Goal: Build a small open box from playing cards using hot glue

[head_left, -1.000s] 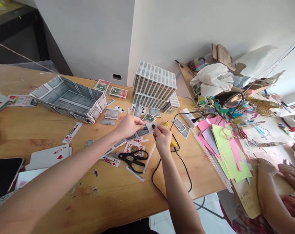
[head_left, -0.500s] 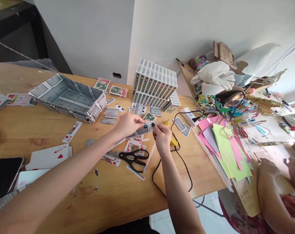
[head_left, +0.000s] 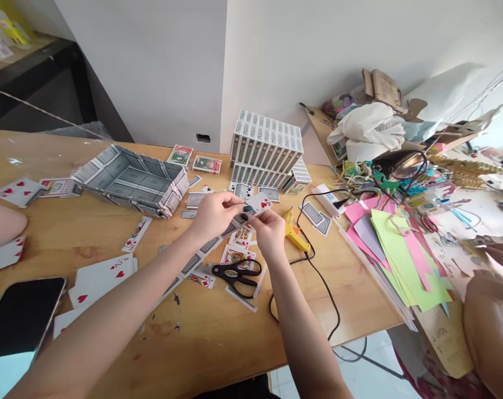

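Observation:
My left hand (head_left: pixel 217 215) and my right hand (head_left: pixel 270 231) meet over the middle of the table, both closed in a pinch. Between their fingertips is a playing card (head_left: pixel 262 204), its red-heart face showing. Beneath my hands a strip of grey-backed cards (head_left: pixel 192 264) runs down to the left, partly covered by my left forearm; whether my fingers also touch it I cannot tell. Black-handled scissors (head_left: pixel 237 271) lie below my hands beside face cards (head_left: pixel 237 256). A yellow glue gun (head_left: pixel 295 231) rests just right of my right hand.
A box made of cards (head_left: pixel 131 185) stands at the left, stacked card packs (head_left: pixel 268 147) at the back. A phone (head_left: pixel 22 316) and loose cards (head_left: pixel 99 277) lie front left. Right are a power strip (head_left: pixel 328 199), coloured paper (head_left: pixel 395 257) and another person's arms (head_left: pixel 486 310).
The card in my fingers has turned, and its heart face now shows more fully. My hands have shifted slightly, uncovering the glue gun. The whole view has moved a little left.

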Motion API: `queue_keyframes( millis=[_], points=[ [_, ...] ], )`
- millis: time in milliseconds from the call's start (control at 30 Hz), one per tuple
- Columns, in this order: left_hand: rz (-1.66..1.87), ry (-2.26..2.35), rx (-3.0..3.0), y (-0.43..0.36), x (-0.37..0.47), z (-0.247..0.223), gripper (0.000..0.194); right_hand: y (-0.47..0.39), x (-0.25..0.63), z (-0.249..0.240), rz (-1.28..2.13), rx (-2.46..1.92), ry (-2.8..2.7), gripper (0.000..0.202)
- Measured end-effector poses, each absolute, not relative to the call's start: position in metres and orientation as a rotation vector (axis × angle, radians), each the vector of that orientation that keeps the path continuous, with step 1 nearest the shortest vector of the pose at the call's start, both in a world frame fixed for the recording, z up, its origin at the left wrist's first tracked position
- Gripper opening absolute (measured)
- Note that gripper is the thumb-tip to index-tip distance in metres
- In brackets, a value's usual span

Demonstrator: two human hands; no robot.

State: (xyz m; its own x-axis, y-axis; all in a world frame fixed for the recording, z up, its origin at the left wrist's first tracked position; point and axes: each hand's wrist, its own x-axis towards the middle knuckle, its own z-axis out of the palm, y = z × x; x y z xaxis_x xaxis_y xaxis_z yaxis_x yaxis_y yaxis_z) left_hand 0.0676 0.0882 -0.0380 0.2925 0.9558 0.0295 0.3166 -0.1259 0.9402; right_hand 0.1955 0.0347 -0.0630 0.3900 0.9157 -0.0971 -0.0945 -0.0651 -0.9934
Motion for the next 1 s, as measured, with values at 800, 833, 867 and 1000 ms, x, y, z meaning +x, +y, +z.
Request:
queue_keyframes(
  millis=[800,833,867,1000],
  points=[
    [0.636,1.093,1.632,0.092,0.044,-0.069,0.025,0.039,0.200,-0.065,1.082,-1.267,-0.607,0.034],
    [0.670,1.063,1.593,0.090,0.044,-0.068,0.026,0.037,0.199,-0.063,1.054,-1.266,-0.635,0.032],
    [0.704,1.033,1.563,0.088,0.044,-0.065,0.027,0.035,0.198,-0.061,1.025,-1.264,-0.678,0.029],
    [0.876,1.033,1.634,0.077,0.041,-0.043,0.020,0.019,0.194,-0.048,0.851,-1.199,-0.909,0.014]
  ],
)
